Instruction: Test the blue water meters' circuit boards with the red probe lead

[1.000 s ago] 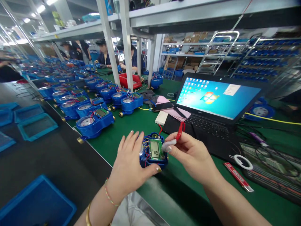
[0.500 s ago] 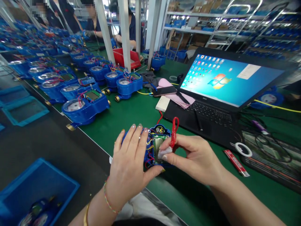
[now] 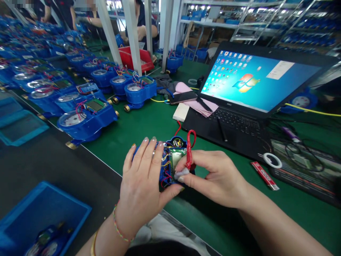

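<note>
A blue meter with an opened top (image 3: 178, 142) sits on the green table in front of me, showing a circuit board with a small display and coloured wires. My left hand (image 3: 141, 181) lies over its left part, fingers stretched out and slightly apart, the thumb along the near edge. Between thumb and fingertips, my right hand (image 3: 213, 177) pinches a whitish wad (image 3: 182, 173) against the display. A red cord (image 3: 189, 149) loops up beside the right fingertips. What lies under my left palm is hidden.
Rows of blue meters (image 3: 87, 115) stand at the left. An open laptop (image 3: 226, 131) is at the right, with a red-and-white packet (image 3: 265, 175) nearby. A blue bin (image 3: 53, 206) is low left. A red bin (image 3: 145, 60) and people are behind.
The camera view has shifted, so the table items sit a little further left and higher. Both hands remain at the meter, with the wad still on the display.
</note>
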Tool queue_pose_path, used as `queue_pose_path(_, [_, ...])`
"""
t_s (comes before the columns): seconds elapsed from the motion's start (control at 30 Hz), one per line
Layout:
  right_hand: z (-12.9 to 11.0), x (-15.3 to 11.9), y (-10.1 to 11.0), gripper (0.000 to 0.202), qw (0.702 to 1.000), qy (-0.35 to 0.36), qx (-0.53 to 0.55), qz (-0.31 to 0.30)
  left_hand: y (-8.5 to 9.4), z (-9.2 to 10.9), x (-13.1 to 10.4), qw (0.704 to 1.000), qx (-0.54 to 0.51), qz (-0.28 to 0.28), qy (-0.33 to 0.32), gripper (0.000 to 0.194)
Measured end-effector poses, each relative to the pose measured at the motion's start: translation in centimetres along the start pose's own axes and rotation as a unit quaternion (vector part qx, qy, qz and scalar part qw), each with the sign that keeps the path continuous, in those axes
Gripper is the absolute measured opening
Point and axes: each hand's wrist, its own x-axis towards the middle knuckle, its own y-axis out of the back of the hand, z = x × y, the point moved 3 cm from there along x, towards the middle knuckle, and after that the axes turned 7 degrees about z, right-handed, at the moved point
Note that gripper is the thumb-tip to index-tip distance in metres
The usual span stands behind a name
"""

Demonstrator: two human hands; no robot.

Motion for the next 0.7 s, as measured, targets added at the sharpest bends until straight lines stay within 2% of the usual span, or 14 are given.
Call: queue_pose_path(0.7, [-0.1,0.34,0.06,0.003,0.999,0.003,-0.04,-0.008,-0.16,-0.22,0.3,1.0,-0.004,0.001,0.008,0.075])
